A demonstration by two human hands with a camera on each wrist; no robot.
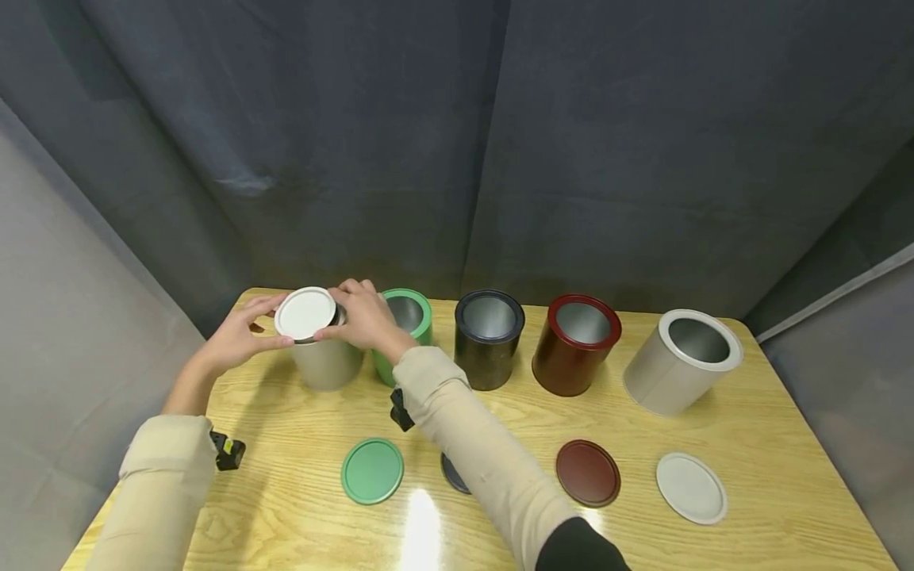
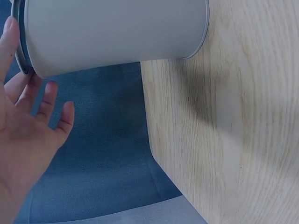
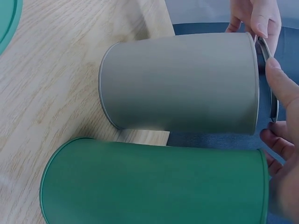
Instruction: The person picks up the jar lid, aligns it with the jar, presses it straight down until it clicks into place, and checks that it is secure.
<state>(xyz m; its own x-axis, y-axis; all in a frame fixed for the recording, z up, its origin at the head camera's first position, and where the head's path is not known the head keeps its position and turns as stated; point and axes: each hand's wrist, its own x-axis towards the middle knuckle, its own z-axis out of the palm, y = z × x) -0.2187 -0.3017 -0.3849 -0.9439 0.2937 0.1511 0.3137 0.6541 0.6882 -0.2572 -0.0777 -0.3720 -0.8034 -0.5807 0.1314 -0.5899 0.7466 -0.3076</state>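
Note:
At the left end of the table, both hands hold a round white lid (image 1: 305, 314) by its opposite edges, just over the mouth of a pale grey can (image 1: 328, 366). My left hand (image 1: 239, 337) grips the lid's left edge, thumb in front and fingers behind. From the other side, my right hand (image 1: 364, 316) pinches the right edge. A narrow gap shows between lid (image 3: 274, 100) and can rim in the right wrist view. The can (image 2: 117, 32) stands upright on the table. Part of its opening is visible beside the right fingers.
Rightward stand open cans: green (image 1: 420, 337), black (image 1: 489, 361), dark red (image 1: 567, 369) and white (image 1: 667, 377). In front lie a green lid (image 1: 372, 471), a black lid (image 1: 451, 476) partly under the right forearm, a red lid (image 1: 589, 473) and a white one (image 1: 691, 488). A grey curtain (image 1: 371, 159) hangs behind.

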